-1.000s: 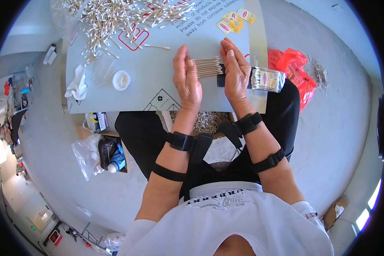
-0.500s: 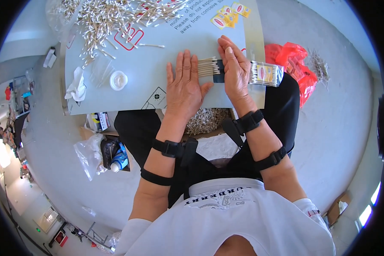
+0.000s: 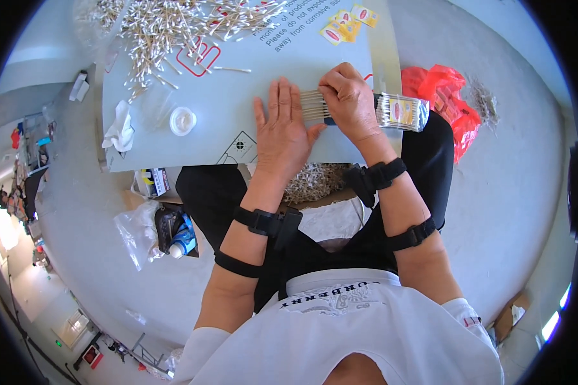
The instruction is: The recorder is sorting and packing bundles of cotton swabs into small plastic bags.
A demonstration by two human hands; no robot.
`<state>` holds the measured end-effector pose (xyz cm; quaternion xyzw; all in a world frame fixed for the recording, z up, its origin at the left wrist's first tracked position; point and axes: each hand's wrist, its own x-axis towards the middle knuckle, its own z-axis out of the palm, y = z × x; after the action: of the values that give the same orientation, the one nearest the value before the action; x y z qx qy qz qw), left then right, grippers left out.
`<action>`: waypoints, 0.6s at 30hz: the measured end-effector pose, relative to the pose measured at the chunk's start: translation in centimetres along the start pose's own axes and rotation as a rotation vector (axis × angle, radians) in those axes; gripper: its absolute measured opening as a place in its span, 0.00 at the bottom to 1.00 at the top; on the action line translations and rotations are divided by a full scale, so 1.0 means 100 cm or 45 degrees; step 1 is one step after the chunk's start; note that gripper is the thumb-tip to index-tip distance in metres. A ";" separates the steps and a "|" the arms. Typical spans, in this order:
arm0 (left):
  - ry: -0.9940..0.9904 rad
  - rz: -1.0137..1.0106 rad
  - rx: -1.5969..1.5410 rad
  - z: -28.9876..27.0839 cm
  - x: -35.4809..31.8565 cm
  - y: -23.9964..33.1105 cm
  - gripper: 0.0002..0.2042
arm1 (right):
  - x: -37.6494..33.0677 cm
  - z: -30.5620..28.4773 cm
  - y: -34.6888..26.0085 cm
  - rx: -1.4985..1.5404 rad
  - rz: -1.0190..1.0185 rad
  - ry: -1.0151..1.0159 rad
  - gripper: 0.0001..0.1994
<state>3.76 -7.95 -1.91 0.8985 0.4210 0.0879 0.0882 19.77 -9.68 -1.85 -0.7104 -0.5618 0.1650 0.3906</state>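
Cotton swabs [image 3: 313,106] in a flat row lie near the table's [image 3: 237,96] near edge; left hand [image 3: 282,128] rests flat, open beside them, right hand [image 3: 348,97] pinches the row by a clear packet [image 3: 401,112].

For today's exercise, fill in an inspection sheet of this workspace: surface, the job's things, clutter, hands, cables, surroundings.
Surface: pale grey board across the lap, printed markings on it.
Job's things: row of cotton swabs on the board; clear swab packet at the right edge.
Clutter: loose swab pile, small round lid, crumpled tissue, red plastic bag.
Hands: left hand flat beside the row; right hand curled over it.
Cables: nothing seen.
Surroundings: grey floor, plastic bag with bottle at the left.
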 end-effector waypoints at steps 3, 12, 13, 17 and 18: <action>0.053 0.041 -0.047 -0.001 0.000 -0.004 0.35 | -0.004 0.001 -0.005 -0.130 -0.087 0.071 0.04; 0.497 -0.229 0.015 -0.027 0.055 -0.092 0.17 | -0.014 0.007 0.001 0.310 0.022 0.301 0.04; 0.402 -0.271 0.049 -0.030 0.060 -0.098 0.15 | -0.014 0.008 0.001 0.265 -0.005 0.305 0.04; 0.297 -0.231 -0.012 -0.022 0.083 -0.104 0.11 | -0.015 0.010 -0.001 0.252 -0.005 0.298 0.03; 0.298 -0.227 -0.013 -0.020 0.089 -0.097 0.11 | -0.015 0.009 0.000 0.241 -0.006 0.295 0.03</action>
<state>1.67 5.19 -1.51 0.8408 0.5059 0.1861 0.0504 18.71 -10.74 -2.76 -0.6834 -0.4963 0.1333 0.5186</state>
